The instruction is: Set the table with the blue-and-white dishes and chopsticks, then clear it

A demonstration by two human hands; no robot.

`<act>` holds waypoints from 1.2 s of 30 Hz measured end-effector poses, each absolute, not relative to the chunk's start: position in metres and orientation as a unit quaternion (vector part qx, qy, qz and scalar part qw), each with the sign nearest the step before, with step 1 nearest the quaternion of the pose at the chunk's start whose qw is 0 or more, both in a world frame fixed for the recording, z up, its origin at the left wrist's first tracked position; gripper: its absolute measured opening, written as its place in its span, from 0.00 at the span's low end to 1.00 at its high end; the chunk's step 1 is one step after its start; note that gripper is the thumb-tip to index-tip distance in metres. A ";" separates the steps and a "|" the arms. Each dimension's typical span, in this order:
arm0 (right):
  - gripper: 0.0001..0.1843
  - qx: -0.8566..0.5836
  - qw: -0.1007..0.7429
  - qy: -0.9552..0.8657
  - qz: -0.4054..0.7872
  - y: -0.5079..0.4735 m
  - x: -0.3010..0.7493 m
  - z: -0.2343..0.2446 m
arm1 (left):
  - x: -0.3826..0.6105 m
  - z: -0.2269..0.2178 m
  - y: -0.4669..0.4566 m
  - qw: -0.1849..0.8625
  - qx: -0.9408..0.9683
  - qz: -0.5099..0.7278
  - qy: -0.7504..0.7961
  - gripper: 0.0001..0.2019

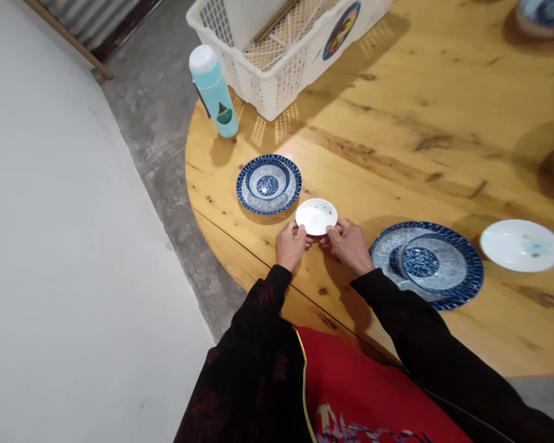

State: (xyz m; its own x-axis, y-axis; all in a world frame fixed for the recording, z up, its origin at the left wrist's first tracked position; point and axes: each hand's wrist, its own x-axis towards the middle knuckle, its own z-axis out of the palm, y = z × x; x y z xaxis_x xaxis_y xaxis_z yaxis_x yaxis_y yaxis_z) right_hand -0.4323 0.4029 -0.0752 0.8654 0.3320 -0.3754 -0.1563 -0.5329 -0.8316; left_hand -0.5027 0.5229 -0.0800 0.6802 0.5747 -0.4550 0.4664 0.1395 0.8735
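Note:
A small white saucer [316, 216] lies on the round wooden table [397, 141]. My left hand [290, 245] grips its near-left rim with curled fingers. My right hand [349, 245] pinches its near-right rim. Just beyond the saucer, to the left, a blue-patterned bowl sits on a blue-rimmed plate [268, 184]. To the right of my right hand a second blue-rimmed plate [427, 263] carries a tilted blue bowl.
A white plastic basket [277, 67] stands at the back, with a teal bottle [213, 90] to its left near the table edge. Another white plate [521, 245] lies at the right. More dishes show at the far right edge. Concrete floor lies beyond the table's left edge.

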 end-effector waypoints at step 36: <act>0.23 -0.763 0.594 0.006 0.255 0.186 -0.564 -0.048 | -0.614 -0.029 0.406 0.574 0.747 0.071 0.329 0.17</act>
